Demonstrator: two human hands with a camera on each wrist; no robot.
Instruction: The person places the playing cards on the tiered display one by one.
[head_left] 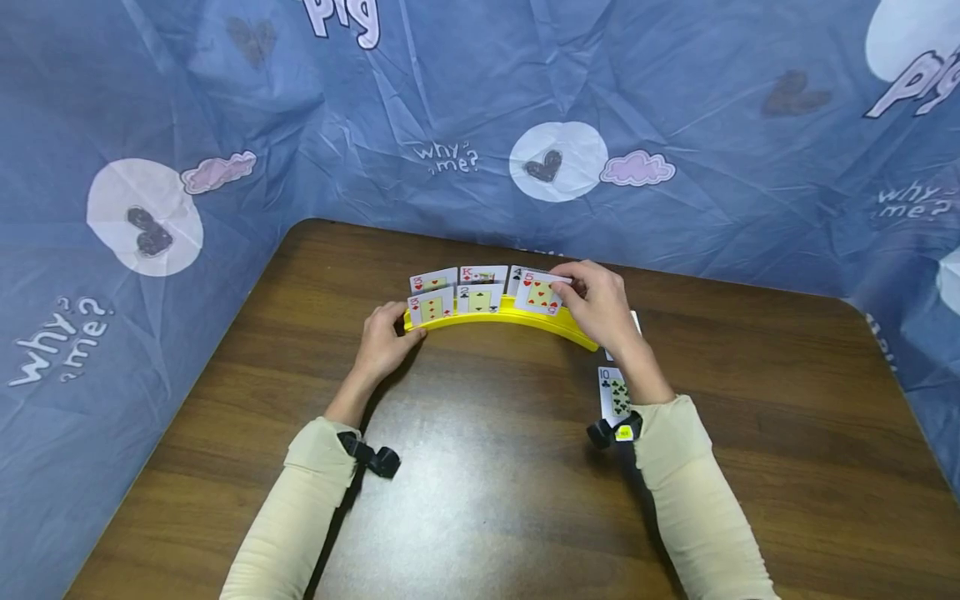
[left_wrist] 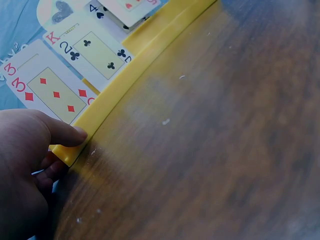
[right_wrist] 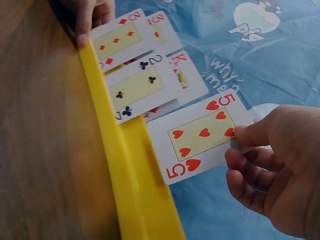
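A curved yellow card holder [head_left: 487, 315] stands on the table, its left end gripped between the thumb and fingers of my left hand [head_left: 382, 342]. Between thumb and fingers, my right hand [head_left: 597, 304] pinches a five of hearts [right_wrist: 202, 137] by its edge, over the right part of the holder. The front row holds a three of diamonds [left_wrist: 55, 95] and a two of clubs [left_wrist: 95, 56]. Behind them stand a three of hearts [right_wrist: 165, 34], a king of diamonds [right_wrist: 189, 80] and a four of spades [head_left: 514, 279], the last mostly hidden by the five.
On the brown wooden table [head_left: 480, 467], a ten of clubs [head_left: 613, 392] lies beside my right wrist. Another card [head_left: 636, 321] shows partly behind that hand. A blue printed cloth [head_left: 465, 108] hangs behind and beside the table.
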